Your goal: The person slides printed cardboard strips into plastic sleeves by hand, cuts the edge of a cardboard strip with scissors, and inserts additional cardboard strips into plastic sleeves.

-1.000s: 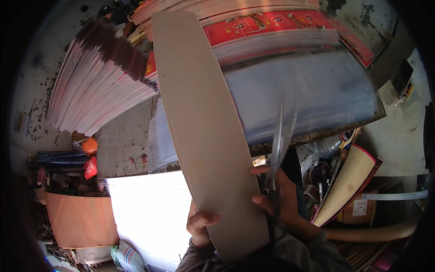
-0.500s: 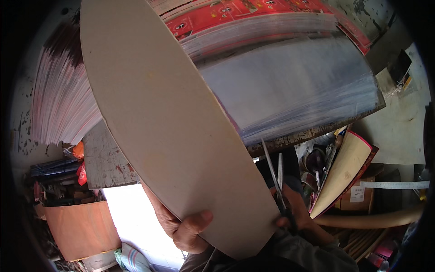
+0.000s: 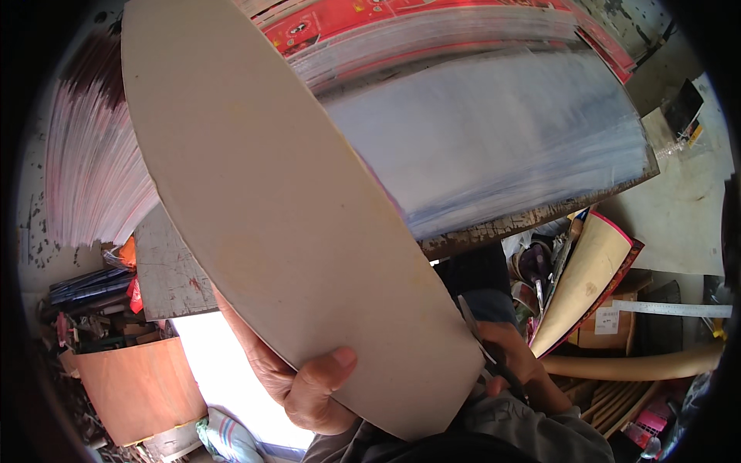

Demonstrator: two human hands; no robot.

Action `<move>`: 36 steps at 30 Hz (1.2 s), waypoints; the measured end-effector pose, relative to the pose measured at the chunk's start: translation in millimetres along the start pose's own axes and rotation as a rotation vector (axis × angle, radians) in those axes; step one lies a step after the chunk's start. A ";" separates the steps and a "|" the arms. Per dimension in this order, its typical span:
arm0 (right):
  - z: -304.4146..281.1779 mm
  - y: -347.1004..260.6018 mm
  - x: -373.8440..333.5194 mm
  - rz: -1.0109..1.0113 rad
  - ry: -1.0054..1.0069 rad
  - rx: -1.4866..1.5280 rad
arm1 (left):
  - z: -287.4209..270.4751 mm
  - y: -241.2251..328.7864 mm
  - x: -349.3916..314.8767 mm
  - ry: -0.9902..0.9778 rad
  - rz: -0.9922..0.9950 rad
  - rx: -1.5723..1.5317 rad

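Note:
A long greyish-beige sheet of cardboard slants from the upper left down to my lap. My left hand grips its lower left edge, thumb on top and fingers underneath. At the lower right edge my right hand holds a pair of scissors with dark handles. The blades lie close along that edge, pointing up and away from me. One blade shows plainly; the other is mostly hidden, so I cannot tell whether they bite into the cardboard.
Beyond the cardboard, a stack of pale bluish sheets lies on a worn tabletop, with red printed stacks behind. Pinkish-white sheets fan out at left. A curved cream sheet, a ruler and a tan roll are at right.
The scissors and my right hand have drawn nearer to the cardboard's right edge, where blades that stood apart from it now lie against it. The cardboard has shifted slightly left in view.

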State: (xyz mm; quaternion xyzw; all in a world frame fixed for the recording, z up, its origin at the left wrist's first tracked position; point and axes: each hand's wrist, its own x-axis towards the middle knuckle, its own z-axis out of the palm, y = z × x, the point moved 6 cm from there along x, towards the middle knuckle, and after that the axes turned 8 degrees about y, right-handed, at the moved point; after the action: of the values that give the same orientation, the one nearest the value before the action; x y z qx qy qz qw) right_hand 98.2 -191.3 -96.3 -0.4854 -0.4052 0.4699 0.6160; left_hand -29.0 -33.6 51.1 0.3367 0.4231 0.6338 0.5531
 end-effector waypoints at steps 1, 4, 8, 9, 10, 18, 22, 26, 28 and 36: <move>-1.8 -0.8 -0.1 -0.025 0.016 0.023 | 0.7 -2.3 0.2 -0.026 0.007 0.004; -0.6 -22.5 6.5 -0.128 0.038 -0.077 | -3.9 0.2 1.0 -0.041 0.027 0.022; -3.9 -23.4 6.3 -0.071 -0.011 -0.206 | 0.3 1.9 -2.4 -0.039 0.054 -0.024; -3.2 -24.7 7.3 -0.088 -0.020 -0.238 | 0.3 4.0 -4.7 -0.015 0.091 -0.055; -2.6 -26.6 8.1 -0.104 -0.027 -0.271 | -0.1 6.8 -6.0 0.008 0.128 -0.086; -9.5 -26.7 8.0 -0.120 0.051 -0.297 | -1.2 1.3 -4.7 -0.057 0.140 -0.021; -12.3 -24.2 2.5 -0.249 0.120 -0.400 | 5.9 9.6 -6.4 -0.075 0.262 -0.057; -13.7 -24.0 1.1 -0.140 0.104 -0.402 | 3.6 10.2 -6.7 -0.086 0.290 0.017; -11.6 -11.7 1.9 0.192 0.182 0.051 | 2.8 14.4 -5.8 -0.098 0.297 0.056; -8.2 -25.8 16.7 -0.047 -0.058 -0.005 | 0.4 17.0 -8.9 -0.136 0.323 0.166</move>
State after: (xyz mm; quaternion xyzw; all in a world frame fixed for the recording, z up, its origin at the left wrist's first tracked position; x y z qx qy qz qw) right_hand 114.7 -179.1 -71.9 -0.4634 -0.4352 0.4683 0.6137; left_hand -34.3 -42.8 67.1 0.4869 0.3760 0.6531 0.4417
